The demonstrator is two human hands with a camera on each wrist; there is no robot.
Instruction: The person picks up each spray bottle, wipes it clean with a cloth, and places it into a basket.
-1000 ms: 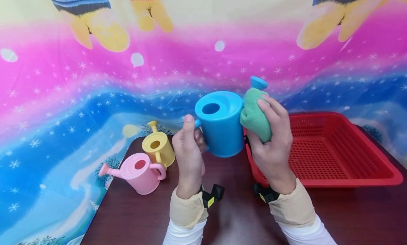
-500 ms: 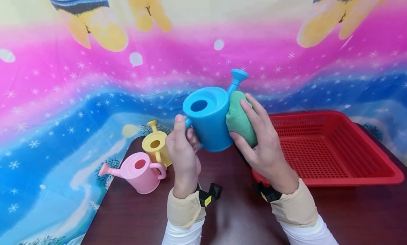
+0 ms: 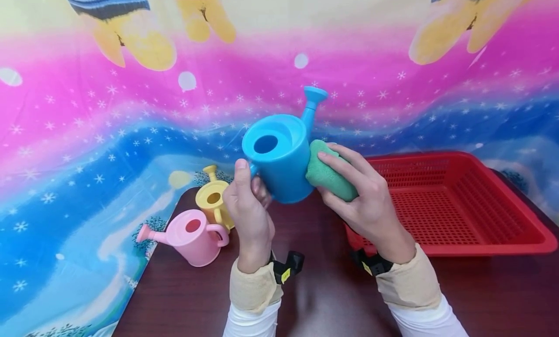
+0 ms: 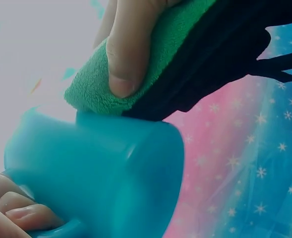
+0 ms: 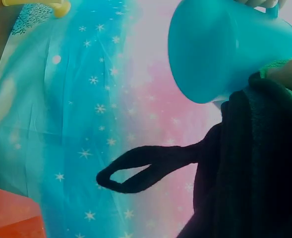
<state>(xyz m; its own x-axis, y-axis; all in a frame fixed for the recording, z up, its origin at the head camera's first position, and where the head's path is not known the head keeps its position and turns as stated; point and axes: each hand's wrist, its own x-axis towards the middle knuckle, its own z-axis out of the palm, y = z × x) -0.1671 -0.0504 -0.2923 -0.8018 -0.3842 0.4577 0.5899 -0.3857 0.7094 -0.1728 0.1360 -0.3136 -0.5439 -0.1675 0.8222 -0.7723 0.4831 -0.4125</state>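
Observation:
A blue watering can (image 3: 284,157) is held up above the table, its spout pointing up and away. My left hand (image 3: 251,215) grips it by the handle, thumb on top. My right hand (image 3: 367,196) holds a bunched green terry cloth (image 3: 329,174) against the right side of the can's body, just below the spout. In the left wrist view, the cloth (image 4: 98,82) touches the blue can (image 4: 96,168), and one of my right fingers presses on it. The right wrist view shows the cloth's dark part and a dark hanging loop (image 5: 146,168).
A pink watering can (image 3: 194,240) and a yellow watering can (image 3: 214,201) stand at the table's left side. A red perforated basket (image 3: 463,252) stands on the right, beside my right forearm. Behind the brown table (image 3: 323,288) hangs a printed backdrop (image 3: 262,75).
The blue watering can has moved left and slightly up in my left hand. My right hand has brought the cloth left and down, from over the spout to the can's side.

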